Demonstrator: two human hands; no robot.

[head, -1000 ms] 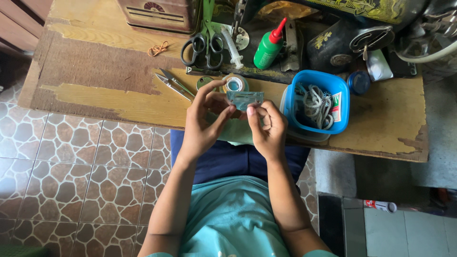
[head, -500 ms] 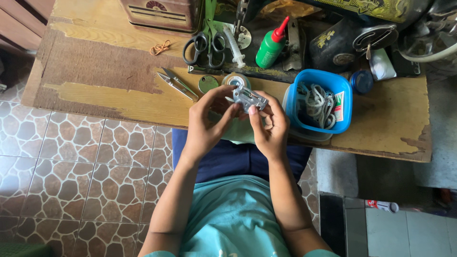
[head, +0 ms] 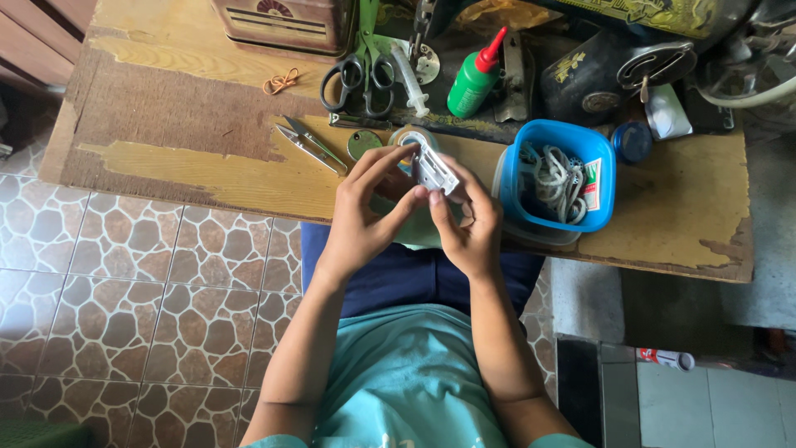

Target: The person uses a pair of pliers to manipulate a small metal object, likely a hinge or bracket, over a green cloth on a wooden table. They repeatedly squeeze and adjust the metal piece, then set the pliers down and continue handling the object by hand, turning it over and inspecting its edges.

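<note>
Teal short-sleeved shirt, dark blue trousers, bare forearms.

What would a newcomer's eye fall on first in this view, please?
Most likely the two hands at the centre: the left hand and right hand together hold a small grey metal part over the worn wooden table. Next, the bright blue tub of cords just right of them, and the green bottle with black scissors behind.
</note>
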